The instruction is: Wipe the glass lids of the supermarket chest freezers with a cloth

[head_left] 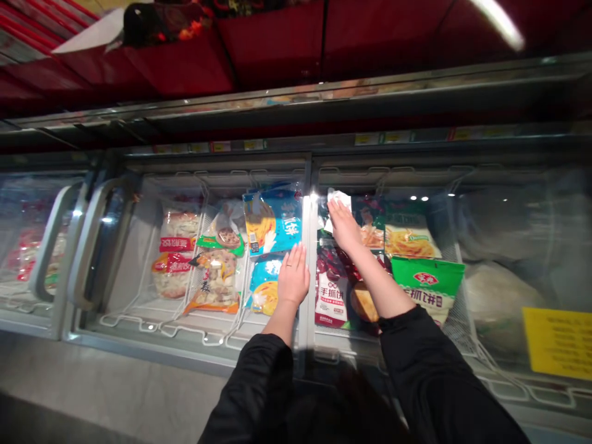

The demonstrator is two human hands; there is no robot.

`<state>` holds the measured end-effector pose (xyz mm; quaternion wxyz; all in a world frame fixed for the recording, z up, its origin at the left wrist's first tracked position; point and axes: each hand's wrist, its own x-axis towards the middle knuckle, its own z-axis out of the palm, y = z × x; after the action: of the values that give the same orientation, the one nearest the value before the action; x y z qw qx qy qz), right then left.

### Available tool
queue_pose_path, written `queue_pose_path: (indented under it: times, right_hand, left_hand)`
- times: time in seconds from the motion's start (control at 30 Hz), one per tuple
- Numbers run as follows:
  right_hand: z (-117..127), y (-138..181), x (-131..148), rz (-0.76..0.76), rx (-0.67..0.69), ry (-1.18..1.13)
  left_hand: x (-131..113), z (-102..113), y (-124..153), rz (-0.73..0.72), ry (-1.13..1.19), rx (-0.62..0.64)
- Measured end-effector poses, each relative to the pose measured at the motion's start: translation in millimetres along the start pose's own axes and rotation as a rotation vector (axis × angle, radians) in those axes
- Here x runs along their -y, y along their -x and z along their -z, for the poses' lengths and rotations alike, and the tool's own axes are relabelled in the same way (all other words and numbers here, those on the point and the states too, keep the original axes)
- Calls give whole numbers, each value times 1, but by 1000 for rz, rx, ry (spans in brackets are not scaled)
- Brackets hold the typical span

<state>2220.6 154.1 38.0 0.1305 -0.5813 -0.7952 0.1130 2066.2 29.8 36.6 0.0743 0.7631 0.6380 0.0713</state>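
Observation:
My left hand (293,277) lies flat on the glass lid (129,271) of a chest freezer, fingers stretched out, with nothing in it. Under the glass by it are blue bags of frozen pancakes (289,225). Further right and forward, my right hand (345,225) presses a crumpled white cloth (340,196) against the neighbouring lid. Its fingers lie over the cloth and partly hide it; whether it is fabric or paper I cannot tell. Below that lid lie a dark red bag (330,296) and a green bag (428,280).
A metal frame (305,333) divides the two lids. Curved grey handles (95,246) stand up on the left. A yellow notice (559,342) is at the right. Behind the freezer runs a ledge with price tags (370,138), beneath red panels (277,49).

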Motion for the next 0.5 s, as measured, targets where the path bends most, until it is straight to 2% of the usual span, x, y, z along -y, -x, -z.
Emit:
queue_pose_path:
  times: [0.1,0.23,0.3,0.37,0.43,0.5]
  right_hand:
    - [-9,3,20,119,56,-27]
    - [-8,70,22,235,157,-64]
    - [-2,104,14,191,175,-57]
    - [3,120,5,89,150,-29]
    - [3,116,0,-15,94,1]
    - [-3,98,4,-63,38,15]
  left_hand:
    - [0,0,0,2,-4,7]
    - [0,-1,1,-8,24,19]
    - [0,-3,2,-11,49,26]
    - [1,-5,3,-14,68,22]
    - [2,-9,4,-19,76,6]
    - [2,-12,5,-22,78,-13]
